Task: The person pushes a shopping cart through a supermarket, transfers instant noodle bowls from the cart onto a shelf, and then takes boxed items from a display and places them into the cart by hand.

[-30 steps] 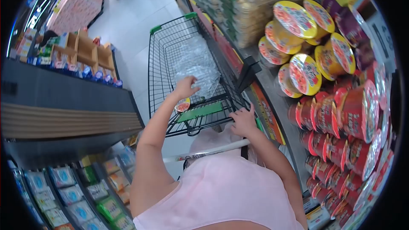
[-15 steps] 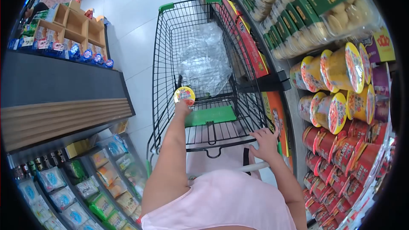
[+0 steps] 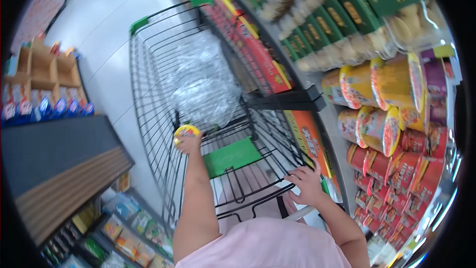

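A black wire shopping cart [image 3: 148,77] with green corners stands in front of me. Inside it lies a bundle in clear, crinkled plastic [image 3: 206,87]; its contents are hard to make out. My left hand [image 3: 189,143] grips a cup with a yellow-rimmed lid [image 3: 186,131] over the cart, just below the bundle. A green panel [image 3: 233,157] sits to the right of that hand. My right hand [image 3: 307,184] rests at the cart's near right rim, its fingers spread and holding nothing.
Yellow cups [image 3: 396,84] and red cups [image 3: 404,171] are stacked on the right, below clear packs with green labels [image 3: 347,12]. A black bracket [image 3: 285,100] juts beside the cart. Wooden bins [image 3: 42,64] and a dark counter [image 3: 54,154] stand left.
My left hand, seen open over the plastic bundle at first, now holds the cup. The view has shifted, and the cart appears farther left than half a second ago. My right hand stays near the rim.
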### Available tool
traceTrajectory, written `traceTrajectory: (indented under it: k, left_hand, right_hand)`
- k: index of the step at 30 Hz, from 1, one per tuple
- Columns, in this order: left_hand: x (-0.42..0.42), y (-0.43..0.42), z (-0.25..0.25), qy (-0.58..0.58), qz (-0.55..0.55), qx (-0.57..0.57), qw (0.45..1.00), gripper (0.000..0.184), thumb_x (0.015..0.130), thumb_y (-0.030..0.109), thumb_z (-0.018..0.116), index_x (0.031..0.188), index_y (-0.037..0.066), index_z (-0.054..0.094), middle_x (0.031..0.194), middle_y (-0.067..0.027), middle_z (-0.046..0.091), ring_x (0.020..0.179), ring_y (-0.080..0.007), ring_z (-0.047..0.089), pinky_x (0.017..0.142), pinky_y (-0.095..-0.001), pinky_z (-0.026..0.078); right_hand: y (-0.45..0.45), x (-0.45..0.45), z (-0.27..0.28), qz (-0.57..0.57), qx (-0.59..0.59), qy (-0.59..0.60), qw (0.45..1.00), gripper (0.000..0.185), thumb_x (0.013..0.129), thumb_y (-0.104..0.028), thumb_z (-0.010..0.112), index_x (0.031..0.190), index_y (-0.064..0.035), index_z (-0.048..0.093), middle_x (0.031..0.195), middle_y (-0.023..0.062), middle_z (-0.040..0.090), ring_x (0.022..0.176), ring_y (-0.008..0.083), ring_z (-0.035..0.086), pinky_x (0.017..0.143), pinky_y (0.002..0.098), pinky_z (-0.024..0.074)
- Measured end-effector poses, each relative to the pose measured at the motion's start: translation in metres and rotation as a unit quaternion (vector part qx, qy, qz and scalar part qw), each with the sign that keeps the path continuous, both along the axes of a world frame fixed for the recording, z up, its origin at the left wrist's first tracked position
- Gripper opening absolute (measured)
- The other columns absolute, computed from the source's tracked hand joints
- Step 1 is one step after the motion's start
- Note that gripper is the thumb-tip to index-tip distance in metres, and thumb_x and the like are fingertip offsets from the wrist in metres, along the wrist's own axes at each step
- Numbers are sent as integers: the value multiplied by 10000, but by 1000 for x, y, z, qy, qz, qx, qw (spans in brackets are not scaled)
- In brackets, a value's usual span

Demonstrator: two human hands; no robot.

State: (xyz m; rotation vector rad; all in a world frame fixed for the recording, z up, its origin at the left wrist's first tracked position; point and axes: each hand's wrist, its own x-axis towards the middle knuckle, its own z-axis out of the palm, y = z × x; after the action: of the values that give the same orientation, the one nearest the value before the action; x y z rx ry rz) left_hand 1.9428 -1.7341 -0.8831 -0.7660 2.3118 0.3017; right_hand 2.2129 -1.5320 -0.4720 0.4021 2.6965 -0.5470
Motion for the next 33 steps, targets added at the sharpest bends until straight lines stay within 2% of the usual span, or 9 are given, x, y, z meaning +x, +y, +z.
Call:
traceTrajectory:
  k: [6, 11, 15, 19, 23, 25, 27, 29, 33]
  left_hand:
    - [-7, 14, 37, 37, -17, -36, 999, 1370, 545, 550, 853, 1515, 59, 19, 1377, -374, 330, 1298, -450, 379, 1064, -473, 365]
    - [-11, 24, 37, 112, -97, 52, 988, 1239, 588, 443, 835, 1507, 45, 105, 1374, -279, 402, 1247, -382, 465, 1045, -432, 392]
    - [-21, 48, 82, 226, -204, 166, 938, 1162, 584, 413, 837, 1478, 24, 204, 1345, -259, 447, 1229, -385, 478, 1037, -440, 398]
    - [-21, 77, 251, 165, -259, 525, 794, 1096, 601, 231, 846, 1466, -3, 215, 1336, -233, 430, 1265, -338, 439, 1059, -400, 373]
    - [22, 103, 427, 132, -356, 676, 631, 1085, 620, 126, 825, 1474, -10, 170, 1434, -195, 270, 1352, -287, 292, 1116, -410, 290]
    - [59, 122, 524, 142, -413, 698, 568, 1089, 620, 172, 831, 1470, -8, 173, 1419, -209, 288, 1339, -318, 303, 1112, -435, 278]
    - [86, 150, 563, 309, -551, 613, 475, 1108, 608, 211, 818, 1488, 22, 172, 1379, -173, 349, 1291, -295, 376, 1038, -433, 375]
    - [119, 172, 612, 383, -594, 564, 427, 1132, 603, 304, 830, 1478, 3, 177, 1340, -189, 371, 1271, -327, 378, 1032, -449, 360]
    - [174, 229, 657, 373, -629, 509, 454, 1127, 586, 395, 820, 1464, 15, 226, 1358, -297, 311, 1272, -467, 308, 1070, -525, 288]
  right_hand:
    - [1, 3, 6, -10, -10, 1, 1000, 433, 666, -291, 735, 1088, -218, 673, 1097, 0, 643, 1088, 201, 548, 1077, 672, 164]
    - [0, 10, 4, -5, -9, 28, 1000, 431, 665, -285, 734, 1076, -186, 650, 1071, 2, 636, 1087, 200, 545, 1095, 665, 146]
    - [-3, 17, -3, 2, -1, 49, 999, 396, 673, -288, 726, 1048, -180, 656, 1020, 6, 632, 1061, 195, 549, 1091, 679, 143]
    - [-9, 27, -16, 6, 15, 81, 997, 392, 674, -309, 732, 1044, -199, 659, 957, -2, 626, 1035, 197, 548, 1092, 682, 135]
    - [-14, 28, -22, 15, 40, 76, 996, 414, 684, -334, 715, 1066, -191, 646, 925, 6, 626, 1007, 205, 548, 1090, 682, 142]
    - [-20, 28, -22, 14, 46, 63, 997, 417, 682, -337, 705, 1067, -185, 650, 918, 13, 629, 1012, 214, 550, 1094, 680, 134]
    - [-21, 26, -16, 13, 49, 47, 998, 408, 672, -330, 695, 1050, -180, 665, 909, 21, 633, 1033, 223, 552, 1104, 675, 115]
    - [-21, 27, -16, 19, 46, 38, 998, 449, 692, -327, 675, 1116, -181, 654, 929, 33, 647, 1043, 233, 555, 1105, 669, 116]
    - [-18, 22, -5, 37, 55, 0, 998, 468, 718, -306, 643, 1167, -177, 638, 976, 59, 666, 1099, 261, 551, 1112, 665, 105]
